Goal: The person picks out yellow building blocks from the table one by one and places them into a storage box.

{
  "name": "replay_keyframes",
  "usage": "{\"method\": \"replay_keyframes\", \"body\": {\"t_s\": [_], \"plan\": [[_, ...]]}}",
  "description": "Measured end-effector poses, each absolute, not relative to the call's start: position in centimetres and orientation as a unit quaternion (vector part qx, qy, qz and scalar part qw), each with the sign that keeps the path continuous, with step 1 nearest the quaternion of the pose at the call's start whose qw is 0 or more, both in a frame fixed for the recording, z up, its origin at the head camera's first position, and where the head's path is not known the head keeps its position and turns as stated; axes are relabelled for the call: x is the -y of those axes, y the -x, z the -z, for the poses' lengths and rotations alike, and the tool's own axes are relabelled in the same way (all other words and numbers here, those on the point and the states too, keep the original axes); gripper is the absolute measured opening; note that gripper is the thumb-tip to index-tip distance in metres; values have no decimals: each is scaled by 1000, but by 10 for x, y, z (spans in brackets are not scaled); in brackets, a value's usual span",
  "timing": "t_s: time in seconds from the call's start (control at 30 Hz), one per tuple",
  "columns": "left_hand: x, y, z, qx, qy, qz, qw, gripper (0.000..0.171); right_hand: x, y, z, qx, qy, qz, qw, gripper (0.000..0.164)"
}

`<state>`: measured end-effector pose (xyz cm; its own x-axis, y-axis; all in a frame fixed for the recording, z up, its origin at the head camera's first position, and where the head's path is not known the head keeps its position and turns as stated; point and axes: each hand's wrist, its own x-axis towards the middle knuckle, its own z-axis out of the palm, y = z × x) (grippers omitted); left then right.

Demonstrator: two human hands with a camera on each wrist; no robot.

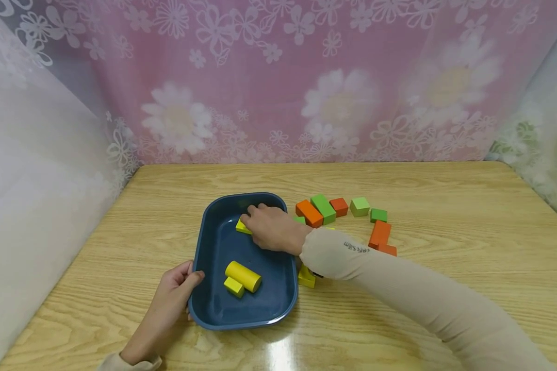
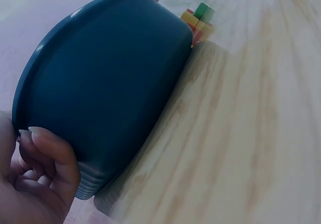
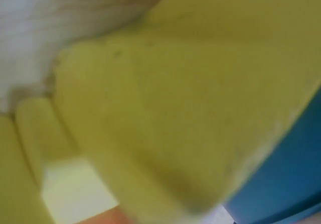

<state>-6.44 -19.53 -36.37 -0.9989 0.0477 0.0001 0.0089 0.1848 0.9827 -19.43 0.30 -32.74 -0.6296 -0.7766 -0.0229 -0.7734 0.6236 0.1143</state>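
Observation:
A dark blue tray (image 1: 246, 319) stands on the table, and my left hand (image 1: 174, 286) grips its left rim, thumb over the edge. The left wrist view shows curled fingers (image 2: 52, 163) against the tray's outer wall (image 2: 105, 73). My right hand (image 1: 276, 229) reaches over the right rim into the tray's far half. Its fingers hold a yellow block (image 1: 243, 226), partly hidden under them, low over the tray floor. Nearer the front, a yellow cylinder (image 1: 243, 276) and a small yellow block (image 1: 234, 287) lie inside the tray.
Right of the tray, orange (image 1: 309, 213), green (image 1: 323, 208) and red (image 1: 339, 207) blocks lie among several others in a curve. A yellow block (image 1: 306, 277) sits beside the tray's right wall, partly under the right forearm. Yellow blocks (image 3: 190, 93) fill the right wrist view, blurred.

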Motion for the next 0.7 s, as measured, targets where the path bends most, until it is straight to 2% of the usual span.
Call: {"method": "replay_keyframes", "body": {"t_s": [0.13,0.27,0.53,0.7], "plan": [[194,65,364,-773,-18,-633,18,25,-6,193,326,883,-461,63,63,31],[194,65,365,-769,-18,-638,17,25,-12,188,320,875,-474,42,85,28],[196,65,363,-776,-21,-631,5,26,-39,182,296,869,-469,-10,157,16],[196,65,363,-770,-21,-637,13,26,-64,179,290,876,-451,-61,157,10]]}}
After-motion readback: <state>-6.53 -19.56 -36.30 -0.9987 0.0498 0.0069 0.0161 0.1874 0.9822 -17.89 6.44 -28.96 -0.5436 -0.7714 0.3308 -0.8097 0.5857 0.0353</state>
